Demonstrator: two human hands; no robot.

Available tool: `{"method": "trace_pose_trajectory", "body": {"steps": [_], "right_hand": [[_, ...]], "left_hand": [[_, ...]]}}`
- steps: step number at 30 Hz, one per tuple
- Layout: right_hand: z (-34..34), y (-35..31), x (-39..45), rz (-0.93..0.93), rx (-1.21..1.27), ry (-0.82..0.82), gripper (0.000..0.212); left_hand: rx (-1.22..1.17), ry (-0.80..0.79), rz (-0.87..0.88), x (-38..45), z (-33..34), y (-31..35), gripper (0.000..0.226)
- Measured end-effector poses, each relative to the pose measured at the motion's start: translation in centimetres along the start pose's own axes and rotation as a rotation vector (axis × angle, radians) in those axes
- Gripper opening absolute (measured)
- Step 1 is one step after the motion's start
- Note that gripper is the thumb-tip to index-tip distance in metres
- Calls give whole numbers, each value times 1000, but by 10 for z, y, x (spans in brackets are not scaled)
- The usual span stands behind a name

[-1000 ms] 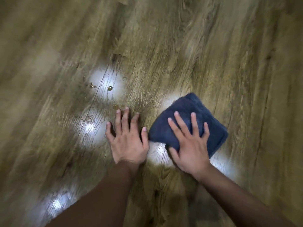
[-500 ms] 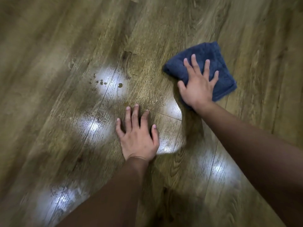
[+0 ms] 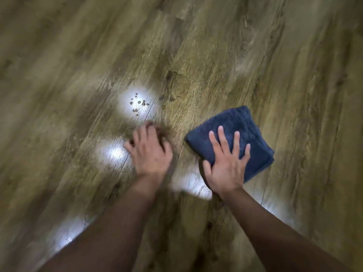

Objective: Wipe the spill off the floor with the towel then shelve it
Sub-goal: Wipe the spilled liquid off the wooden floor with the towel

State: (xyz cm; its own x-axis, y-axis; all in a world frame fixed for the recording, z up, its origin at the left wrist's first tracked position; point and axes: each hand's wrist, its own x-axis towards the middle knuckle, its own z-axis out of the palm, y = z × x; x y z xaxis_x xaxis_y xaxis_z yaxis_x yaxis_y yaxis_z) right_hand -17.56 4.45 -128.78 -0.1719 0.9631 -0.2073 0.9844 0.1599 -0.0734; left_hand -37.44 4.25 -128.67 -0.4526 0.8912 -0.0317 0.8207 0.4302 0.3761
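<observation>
**A:** where's the towel rn?

**B:** Towel [image 3: 231, 142] is folded, dark blue, laid flat on the wood floor [image 3: 255, 55], right of center. It's pressed down by the right hand [image 3: 225, 165], palm flat, fingers straight & spread over its near-left part. So no real grip there, hand's wide and flat on top, nothing curled round the cloth.

**A:** and the other hand?

**B:** Left hand [image 3: 151, 152] is planted on the floor just left of the towel, not touching it. It's blurred, so finger detail can't be made out well, but nothing is held; the fingers look laid on the boards.

**A:** spill gone?

**B:** Nope. Small drops [image 3: 138, 104] are seen in a bright glare patch, just beyond the left hand, up-left of the towel & apart from it. A few more specks [image 3: 172, 99] are scattered to the right of those, closer to the towel's far corner. More glare patches are seen by both wrists & along the left forearm.
</observation>
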Motion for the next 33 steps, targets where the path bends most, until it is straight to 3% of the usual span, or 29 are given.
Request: {"method": "trace_pose_trajectory", "body": {"steps": [4, 16, 19, 25, 29, 33], "right_hand": [[1, 0, 0, 20, -1, 4, 81], [0, -14, 8, 27, -25, -23, 82], [-6, -51, 32, -57, -36, -34, 83], [-9, -189, 125, -396, -58, 24, 82], [-16, -246, 177, -402, -24, -10, 77], [-14, -244, 173, -384, -18, 16, 75]], "left_hand": [[154, 52, -274, 38, -23, -76, 49], [165, 38, -208, 37, -16, -102, 54], [169, 34, -211, 39, -16, -102, 55], [165, 53, -202, 38, -15, -103, 57], [194, 72, -189, 37, -15, -102, 56], [168, 86, -185, 37, -16, -103, 52]]}}
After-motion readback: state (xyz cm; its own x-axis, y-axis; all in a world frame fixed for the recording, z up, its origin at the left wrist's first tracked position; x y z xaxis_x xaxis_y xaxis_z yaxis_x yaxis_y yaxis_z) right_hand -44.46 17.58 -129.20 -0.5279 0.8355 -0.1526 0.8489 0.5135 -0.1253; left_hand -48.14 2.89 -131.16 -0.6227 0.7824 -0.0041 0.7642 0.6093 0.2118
